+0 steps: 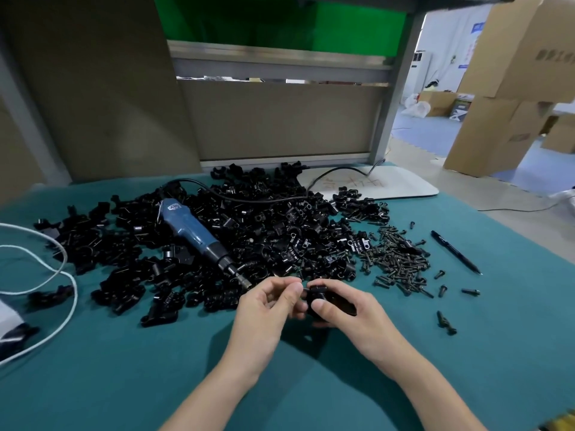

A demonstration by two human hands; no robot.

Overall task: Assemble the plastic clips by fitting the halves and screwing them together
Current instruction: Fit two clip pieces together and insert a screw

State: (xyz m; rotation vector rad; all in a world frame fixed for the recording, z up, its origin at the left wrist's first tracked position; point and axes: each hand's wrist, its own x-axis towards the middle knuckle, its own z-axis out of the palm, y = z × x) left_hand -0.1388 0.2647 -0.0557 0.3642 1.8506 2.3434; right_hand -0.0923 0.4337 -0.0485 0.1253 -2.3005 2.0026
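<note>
Holding a black plastic clip (320,301) just above the teal table cover (155,384), the right hand (351,309) has its thumb pressed on the near face and its fingers wrapped behind it; grip closed on the clip. Left hand (270,303) meets it from the left, thumb and forefinger pinched together at the clip's upper left edge, where a small dark stub, likely a screw (305,288), shows between the fingertips. Cannot tell whether it is seated in the clip.

Beyond the hands, a large heap of loose black clip halves (249,231) spreads across the middle of the table. Blue electric screwdriver (199,241) lies on top of the heap, bit end pointing toward the hands, its black cord (264,197) looping back toward the far edge. Pile of dark screws (398,259) sits right of the heap, with a few strays near the right hand's side. Black pen (455,252) lies further right, apart from the screws. White cord (46,275) curls at the left edge. White board (389,185) lies at the table's far right corner. Cardboard boxes (504,98) stand on the floor beyond.
</note>
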